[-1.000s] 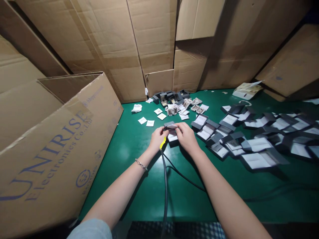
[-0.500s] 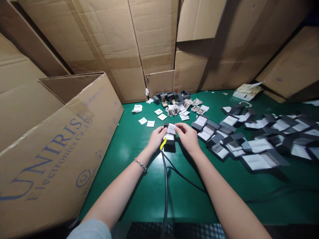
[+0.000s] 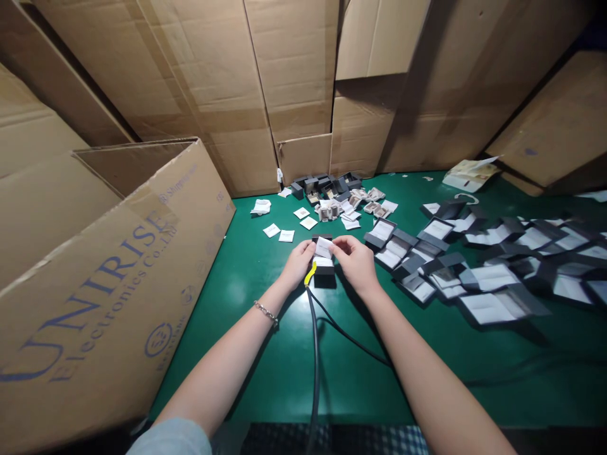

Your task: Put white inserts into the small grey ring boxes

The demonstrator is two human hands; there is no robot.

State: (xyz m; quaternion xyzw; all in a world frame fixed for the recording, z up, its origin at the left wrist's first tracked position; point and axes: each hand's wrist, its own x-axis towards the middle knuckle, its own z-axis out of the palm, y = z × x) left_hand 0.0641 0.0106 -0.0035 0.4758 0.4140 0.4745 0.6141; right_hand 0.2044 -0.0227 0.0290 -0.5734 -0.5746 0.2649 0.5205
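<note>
Both hands pinch small white card (image 3: 324,247) over open dark box (image 3: 324,270): left hand (image 3: 298,263), right hand (image 3: 355,260). Card likely light, bendy; hold by edges.

big carton (image 3: 104,278) blocking left, open boxes (image 3: 474,278) crowding right, bare mat (image 3: 265,379) near

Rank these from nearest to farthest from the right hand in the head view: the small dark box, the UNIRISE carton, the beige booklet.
1. small dark box, touching the right hand
2. beige booklet, far right corner
3. UNIRISE carton, left, roughly as far; too close to call
</note>
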